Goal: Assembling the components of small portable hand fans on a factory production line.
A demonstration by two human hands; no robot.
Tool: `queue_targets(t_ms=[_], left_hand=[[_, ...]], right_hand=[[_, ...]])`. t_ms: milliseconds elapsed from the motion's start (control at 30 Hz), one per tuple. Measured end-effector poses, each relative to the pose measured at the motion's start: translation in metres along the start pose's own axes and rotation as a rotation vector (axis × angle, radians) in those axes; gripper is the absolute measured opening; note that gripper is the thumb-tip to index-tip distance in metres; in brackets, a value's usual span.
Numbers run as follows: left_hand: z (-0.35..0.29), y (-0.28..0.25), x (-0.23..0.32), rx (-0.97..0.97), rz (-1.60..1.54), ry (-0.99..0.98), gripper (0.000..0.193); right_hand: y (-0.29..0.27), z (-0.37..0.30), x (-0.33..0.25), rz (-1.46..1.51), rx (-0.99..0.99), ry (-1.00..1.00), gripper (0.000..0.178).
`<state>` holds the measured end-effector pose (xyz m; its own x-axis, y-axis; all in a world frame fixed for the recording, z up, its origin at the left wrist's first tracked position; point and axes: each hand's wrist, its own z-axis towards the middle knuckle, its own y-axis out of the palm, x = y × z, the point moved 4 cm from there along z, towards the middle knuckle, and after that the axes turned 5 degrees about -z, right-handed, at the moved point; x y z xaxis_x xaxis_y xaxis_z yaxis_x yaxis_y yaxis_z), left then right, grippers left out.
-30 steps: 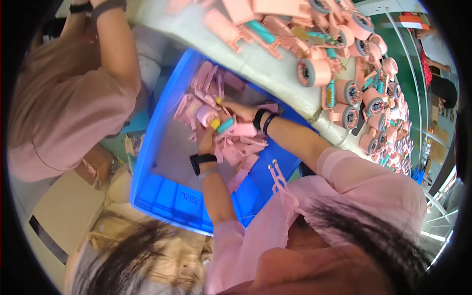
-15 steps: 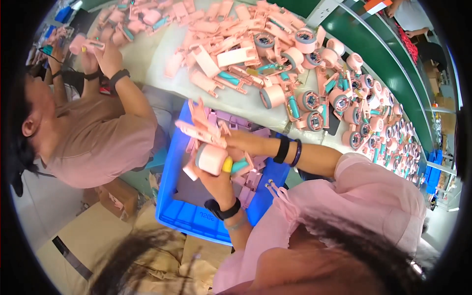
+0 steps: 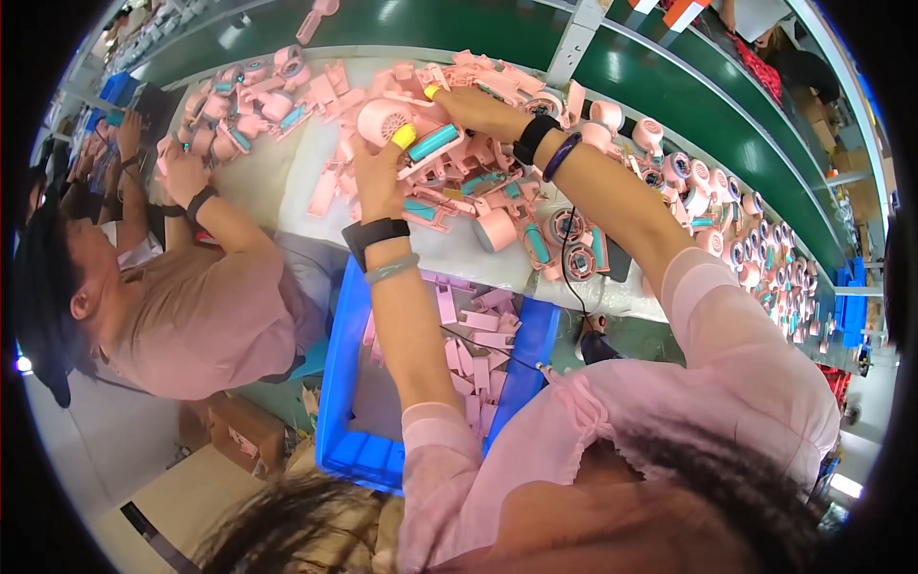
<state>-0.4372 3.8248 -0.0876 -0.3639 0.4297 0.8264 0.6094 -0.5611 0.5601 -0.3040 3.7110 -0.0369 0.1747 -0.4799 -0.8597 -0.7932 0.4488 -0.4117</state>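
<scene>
My left hand (image 3: 381,177) is closed around a pink handheld fan (image 3: 384,120) with a round grille and an open handle. A teal cylindrical battery (image 3: 435,143) lies along that handle, and a yellow cover sits on one fingertip of this hand. Farther right, my right hand (image 3: 470,107) reaches over the heap of pink plastic parts (image 3: 330,182). Its fingers are bent among pink pieces, with a yellow-tipped digit stretched leftward; what they grip is hidden. Below my forearms stands a blue bin (image 3: 359,450) with pink shell pieces (image 3: 492,340) inside.
Many fan heads with batteries (image 3: 579,260) cover the right side of the table (image 3: 469,251). A green conveyor (image 3: 382,33) runs behind. On the left a co-worker (image 3: 206,320) handles pink parts. Cardboard boxes (image 3: 206,493) stand at lower left, and a thin black cable (image 3: 571,277) hangs near my right arm.
Both hands have moved from above the blue bin forward to the heap on the table. The fan has travelled with my left hand. The pink shells in my right hand no longer show distinctly.
</scene>
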Motion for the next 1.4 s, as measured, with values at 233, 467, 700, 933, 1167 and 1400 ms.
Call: queue_targets(t_ms=[233, 467, 700, 933, 1167, 1400], left_hand=[[0.004, -0.003, 0.007, 0.040, 0.064, 0.124, 0.040], [-0.018, 0.012, 0.031, -0.051, 0.019, 0.115, 0.042], [-0.011, 0.013, 0.025, -0.026, 0.340, 0.011, 0.041], [-0.010, 0.066, 0.051, 0.032, 1.262, 0.597, 0.060], [-0.009, 0.126, 0.083, 0.056, 1.659, 0.520, 0.062], [-0.022, 0.165, 0.098, -0.215, 1.182, 0.673, 0.055]], right_hand=[[-0.031, 0.002, 0.050, -0.637, 0.371, -0.356, 0.054], [-0.059, -0.105, 0.066, -0.497, 0.316, -0.169, 0.047], [-0.066, -0.142, 0.115, -0.635, 0.318, -0.188, 0.031], [-0.072, -0.166, 0.116, -0.637, 0.448, -0.209, 0.024], [-0.081, -0.206, 0.119, -0.630, 0.383, -0.182, 0.018], [-0.109, -0.249, 0.141, -0.640, 0.539, -0.165, 0.025]])
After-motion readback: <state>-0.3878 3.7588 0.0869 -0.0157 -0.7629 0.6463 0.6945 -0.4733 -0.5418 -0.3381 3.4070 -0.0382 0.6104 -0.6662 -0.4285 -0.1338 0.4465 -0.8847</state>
